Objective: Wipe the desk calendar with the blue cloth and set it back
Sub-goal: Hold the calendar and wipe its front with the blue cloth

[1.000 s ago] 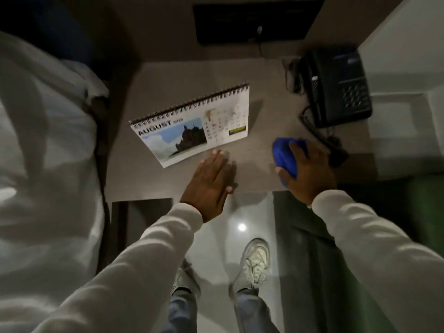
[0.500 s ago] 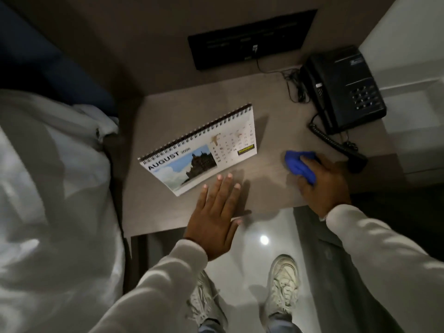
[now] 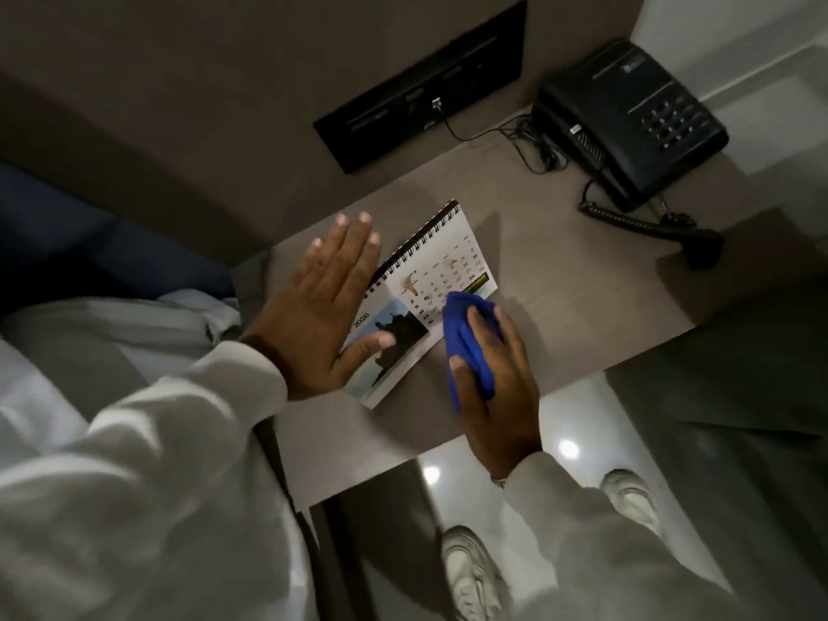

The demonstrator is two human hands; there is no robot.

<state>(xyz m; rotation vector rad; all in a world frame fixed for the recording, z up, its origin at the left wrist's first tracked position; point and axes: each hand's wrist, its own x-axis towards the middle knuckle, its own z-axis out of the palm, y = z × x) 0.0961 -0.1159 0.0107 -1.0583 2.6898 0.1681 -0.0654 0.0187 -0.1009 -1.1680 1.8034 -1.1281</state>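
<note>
The white spiral-bound desk calendar stands on the small grey-brown desk, its page showing a photo and a date grid. My left hand is spread open over the calendar's left half, fingers apart, thumb across the photo; whether the palm touches the page I cannot tell. My right hand grips the bunched blue cloth and presses it against the calendar's lower right corner, covering part of the date grid.
A black telephone with a coiled cord sits at the desk's back right. A black socket panel is on the wall behind. White bedding lies left. The glossy floor and my white shoes are below.
My right hand carried the blue cloth left from near the phone cord onto the calendar. My left hand moved up from the desk's front edge over the calendar's left half. The view tilted.
</note>
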